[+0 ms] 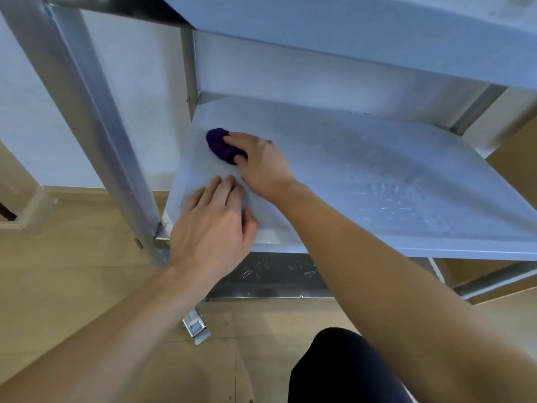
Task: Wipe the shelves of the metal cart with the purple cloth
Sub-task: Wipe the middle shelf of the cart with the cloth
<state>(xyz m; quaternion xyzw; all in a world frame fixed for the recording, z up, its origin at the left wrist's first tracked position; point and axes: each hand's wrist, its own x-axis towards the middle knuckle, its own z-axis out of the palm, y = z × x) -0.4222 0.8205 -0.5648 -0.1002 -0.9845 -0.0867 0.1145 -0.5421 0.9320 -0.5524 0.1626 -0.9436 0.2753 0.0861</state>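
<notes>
- Dark-clothed knee (pixel 343 370) is seen lowest.
- Left hand (pixel 215 225) is laid flat, fingers straight, on the scuffed metal shelf's (pixel 377 175) near-left corner.
- Bunched purple cloth (pixel 219 145) is gripped by the right hand (pixel 261 161) near the left edge.

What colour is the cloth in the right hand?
The cloth is dark purple; head view shows it.

The purple cloth (pixel 220 146) is bunched and gripped by the right hand (pixel 260 161) against the middle shelf (pixel 377 175) of the metal cart (pixel 96 117), near its far left corner. The left hand (pixel 213 225) is laid flat, fingers straight, on the shelf's near left edge. A wooden floor (pixel 72 271) is seen below.
</notes>
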